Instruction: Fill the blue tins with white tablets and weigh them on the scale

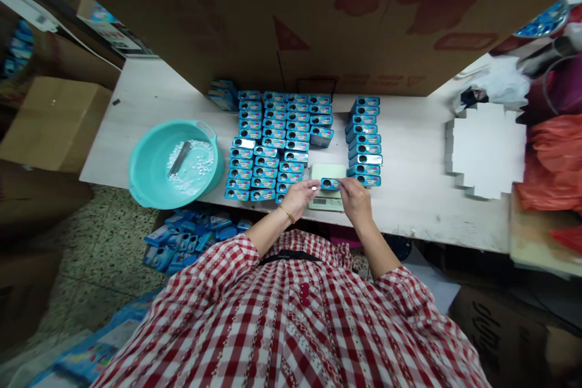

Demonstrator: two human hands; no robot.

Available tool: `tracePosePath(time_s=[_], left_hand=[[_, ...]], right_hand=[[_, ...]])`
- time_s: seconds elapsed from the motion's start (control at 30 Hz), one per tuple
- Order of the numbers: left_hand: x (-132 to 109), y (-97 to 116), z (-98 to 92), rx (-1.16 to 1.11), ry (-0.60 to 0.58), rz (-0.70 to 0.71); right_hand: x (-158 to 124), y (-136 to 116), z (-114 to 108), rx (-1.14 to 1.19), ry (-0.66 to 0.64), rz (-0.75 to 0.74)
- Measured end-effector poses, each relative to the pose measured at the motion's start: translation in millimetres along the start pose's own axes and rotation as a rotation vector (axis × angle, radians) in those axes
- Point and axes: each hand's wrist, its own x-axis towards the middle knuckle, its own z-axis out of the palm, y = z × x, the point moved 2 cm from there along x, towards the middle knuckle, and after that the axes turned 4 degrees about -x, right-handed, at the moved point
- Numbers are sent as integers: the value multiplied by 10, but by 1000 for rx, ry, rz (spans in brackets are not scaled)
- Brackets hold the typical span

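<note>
Over a pale green scale point(326, 203), my right hand point(356, 199) pinches the right end of a small blue box point(329, 183) with a dark round hole in its top. Just left of that box, my left hand point(300, 197) holds a small white piece point(314, 188) at its fingertips. Rows of similar blue boxes point(264, 170) stand to the left of the scale, and one more column of boxes point(365, 139) stands to the right. A turquoise basin point(136, 176) with small white pieces and a dark bar inside sits farther left.
A large cardboard box point(245, 30) rises behind the rows on the white table point(418, 163). Flat white cartons point(484, 148) and red plastic bags point(552, 163) lie at the right. Below the table at the left are loose blue boxes point(182, 242).
</note>
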Motion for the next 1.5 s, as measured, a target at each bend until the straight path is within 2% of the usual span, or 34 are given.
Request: tracePosePath(time_s=[0.13, 0.23, 0.33, 0.43, 0.53, 0.67, 0.8, 0.9, 0.97, 1.03, 1.1, 1.17, 1.2, 1.27, 1.37, 1.43, 1.5], left_hand=[[92, -55, 101, 155, -23, 69], [176, -81, 164, 168, -51, 125], [255, -85, 196, 138, -79, 157], [312, -83, 223, 111, -112, 189], [339, -102, 268, 87, -147, 195], [336, -87, 293, 66, -122, 205], [270, 106, 123, 32, -27, 320], [142, 305, -175, 71, 96, 387], [18, 407, -409, 111, 160, 414], [-117, 457, -635, 143, 221, 424], [-242, 452, -822, 163, 278, 415], [-336, 399, -945, 179, 310, 378], [-369, 360, -979, 189, 317, 349], [-407, 275, -996, 220, 307, 276], [-410, 183, -925, 295, 253, 178], [-389, 168, -848, 347, 215, 147], [-360, 184, -771, 388, 192, 140]], right_hand=[[-95, 80, -9, -204, -46, -23], [-92, 80, 85, -243, -92, -66], [-36, 25, 172, -160, -58, -64], [21, -42, 192, 26, -9, -50], [21, -51, 133, 171, 49, -5], [-96, 39, 19, 217, 105, 74], [-183, 69, 20, 85, 47, 61], [-134, 10, 61, -45, -25, -22], [-133, 31, 47, -63, -5, -38], [-262, 189, -1, -41, 93, 51], [-570, 483, -40, -32, 226, 259], [-1004, 818, -13, -89, 323, 509], [-1219, 958, 34, -154, 345, 597], [-1543, 1139, 197, -263, 301, 635], [-1691, 1180, 461, -312, 297, 665], [-1613, 1086, 550, -303, 313, 712], [-1463, 913, 547, -279, 290, 753]])
